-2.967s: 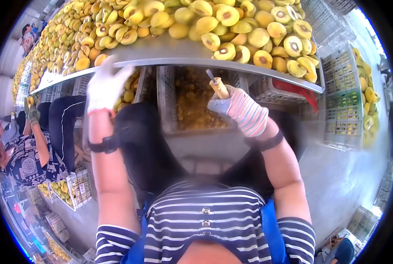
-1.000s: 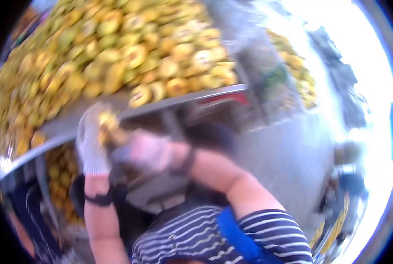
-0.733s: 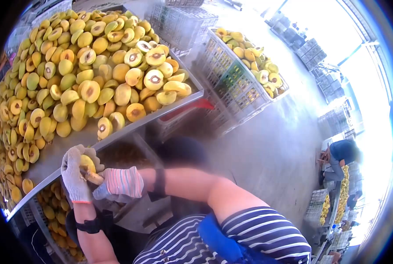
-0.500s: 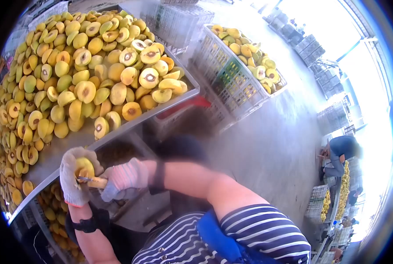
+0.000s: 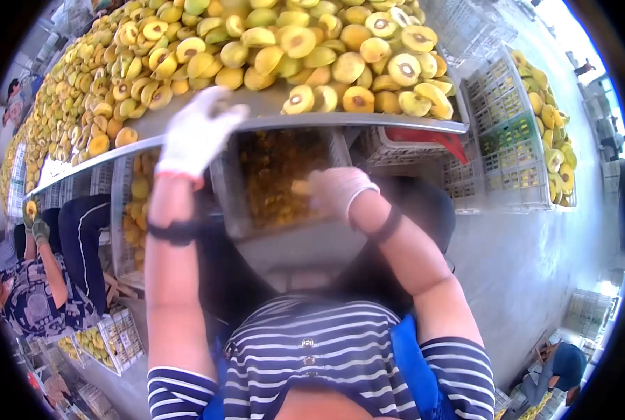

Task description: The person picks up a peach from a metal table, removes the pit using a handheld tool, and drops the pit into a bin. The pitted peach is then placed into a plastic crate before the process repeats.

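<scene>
My left hand (image 5: 199, 133), in a white knit glove, is over the near edge of the metal table (image 5: 284, 122). Its fingers are apart and I see nothing in them. Beyond it lies a large heap of halved yellow peaches (image 5: 298, 42), several with the pit showing. My right hand (image 5: 340, 194), also gloved and smeared by motion, is closed around a knife (image 5: 301, 187); only its light wooden handle shows. That hand is above a crate (image 5: 281, 157) of small orange-brown pieces, probably pits, under the table edge.
White crates (image 5: 501, 133) of yellow fruit stand at the right, with a red object (image 5: 431, 138) beside them under the table. Another crate of fruit (image 5: 137, 189) is below the table at left. A co-worker (image 5: 43, 287) sits at the left, holding a fruit half.
The hands have parted. The left hand, which held a peach against the knife, has moved up to the table and no longer holds it. The right hand has moved away with the knife. The view has turned.
</scene>
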A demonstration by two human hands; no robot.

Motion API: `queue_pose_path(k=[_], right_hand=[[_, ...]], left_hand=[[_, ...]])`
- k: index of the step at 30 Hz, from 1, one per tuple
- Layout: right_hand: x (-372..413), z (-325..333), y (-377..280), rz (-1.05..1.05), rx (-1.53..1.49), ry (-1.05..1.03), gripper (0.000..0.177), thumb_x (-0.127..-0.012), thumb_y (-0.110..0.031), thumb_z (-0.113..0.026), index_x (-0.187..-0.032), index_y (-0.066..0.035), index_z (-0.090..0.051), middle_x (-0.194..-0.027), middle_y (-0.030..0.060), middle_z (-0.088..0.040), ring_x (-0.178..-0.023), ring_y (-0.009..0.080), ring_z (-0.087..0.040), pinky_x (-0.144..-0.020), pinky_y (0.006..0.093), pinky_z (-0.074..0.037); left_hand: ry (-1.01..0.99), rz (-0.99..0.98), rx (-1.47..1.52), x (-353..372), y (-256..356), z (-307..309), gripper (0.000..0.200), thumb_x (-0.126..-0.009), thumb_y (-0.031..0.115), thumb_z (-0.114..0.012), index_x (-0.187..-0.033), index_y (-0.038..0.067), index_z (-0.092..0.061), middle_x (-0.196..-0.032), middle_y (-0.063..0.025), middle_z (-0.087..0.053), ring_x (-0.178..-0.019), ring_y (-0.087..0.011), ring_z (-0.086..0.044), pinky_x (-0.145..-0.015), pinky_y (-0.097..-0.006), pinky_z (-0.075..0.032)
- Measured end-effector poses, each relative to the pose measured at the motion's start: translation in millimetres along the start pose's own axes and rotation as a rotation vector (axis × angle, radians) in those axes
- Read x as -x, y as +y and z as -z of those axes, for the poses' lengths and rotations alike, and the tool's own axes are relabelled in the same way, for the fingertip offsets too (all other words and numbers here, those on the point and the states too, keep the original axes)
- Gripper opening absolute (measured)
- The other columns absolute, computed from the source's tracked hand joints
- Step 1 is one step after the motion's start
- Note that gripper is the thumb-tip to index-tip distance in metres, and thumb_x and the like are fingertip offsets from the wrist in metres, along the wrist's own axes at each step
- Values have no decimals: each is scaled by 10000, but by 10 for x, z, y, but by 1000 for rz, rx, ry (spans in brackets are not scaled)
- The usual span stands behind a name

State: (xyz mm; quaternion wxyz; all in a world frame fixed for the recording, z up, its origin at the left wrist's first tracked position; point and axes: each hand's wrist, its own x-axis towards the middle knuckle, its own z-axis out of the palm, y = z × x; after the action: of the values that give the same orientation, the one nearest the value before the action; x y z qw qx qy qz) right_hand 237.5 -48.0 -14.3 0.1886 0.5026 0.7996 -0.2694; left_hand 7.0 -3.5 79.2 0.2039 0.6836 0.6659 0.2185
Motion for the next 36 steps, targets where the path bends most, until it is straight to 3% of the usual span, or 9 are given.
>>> queue_pose_path(k=[11,17,19,25,27,28,30,31,36], right_hand=[[374,221,275,-87,-813,759,438,-867,-369,-711,-1076,-3,-592,-855,216,-679,-795,372,-673,-709,451,-512],[81,356,-137,193,-1679,625,455,-877,-320,-751,-1136,9,-574,-931,71,-673,-808,155,-643,-657,325,-517],[42,322,-245,437,-2079,477,418,-886,-231,-751,-1197,-30,-556,-976,31,-648,-859,138,-637,-705,317,-536],[-204,351,-566,337,-1723,640,432,-867,-174,-724,-1253,-111,-540,-855,39,-609,-739,162,-620,-624,309,-500],[-144,364,-422,220,144,694,476,-776,-188,-702,-1231,-118,-583,-870,89,-656,-806,235,-652,-713,350,-528],[32,609,-491,204,249,398,500,-722,-200,-666,-1216,-151,-610,-899,155,-664,-826,287,-659,-709,386,-533],[-267,272,-428,349,379,1093,519,-820,-248,-689,-1320,-154,-589,-858,154,-657,-808,311,-656,-668,421,-528],[-343,226,-543,214,-377,794,471,-885,-260,-672,-1342,-181,-592,-975,163,-651,-879,318,-650,-692,402,-523],[-196,361,-685,205,-65,622,294,-867,-171,-633,-1159,-143,-662,-1129,170,-595,-1001,303,-617,-774,372,-519]], left_hand=[[-123,-146,95,-626,298,-955,704,-686,214,-813,-1300,-20,-558,-1166,-216,-676,-1045,-335,-673,-917,-400,-520],[-148,-789,-18,73,373,-337,746,-631,31,-782,-1327,-18,-517,-1237,-181,-626,-1134,-311,-617,-968,-376,-515],[-149,-594,323,207,278,-338,732,-648,16,-772,-1333,-17,-517,-1250,-154,-618,-1155,-283,-604,-970,-373,-514],[-123,52,1447,153,-32,-726,407,-1021,207,-477,-1375,7,-476,-1327,-121,-546,-1190,-224,-568,-1025,-330,-470],[-118,-125,1396,-41,-400,-855,379,-1043,349,-485,-1232,39,-592,-1167,-99,-635,-1061,-229,-625,-940,-360,-528],[-97,182,1817,-85,-366,-810,374,-1037,364,-493,-1195,44,-605,-1119,-107,-654,-1028,-237,-636,-924,-375,-533],[-65,102,1956,-201,-537,-758,374,-1030,373,-502,-1142,33,-612,-1072,-153,-660,-991,-263,-642,-883,-393,-544],[-76,92,1915,-168,-497,-668,381,-1025,376,-510,-1131,22,-600,-1055,-179,-654,-968,-282,-640,-859,-407,-549],[-121,150,1775,-31,-287,-511,417,-1010,380,-543,-1157,-10,-530,-974,-227,-630,-853,-343,-626,-775,-436,-555]])
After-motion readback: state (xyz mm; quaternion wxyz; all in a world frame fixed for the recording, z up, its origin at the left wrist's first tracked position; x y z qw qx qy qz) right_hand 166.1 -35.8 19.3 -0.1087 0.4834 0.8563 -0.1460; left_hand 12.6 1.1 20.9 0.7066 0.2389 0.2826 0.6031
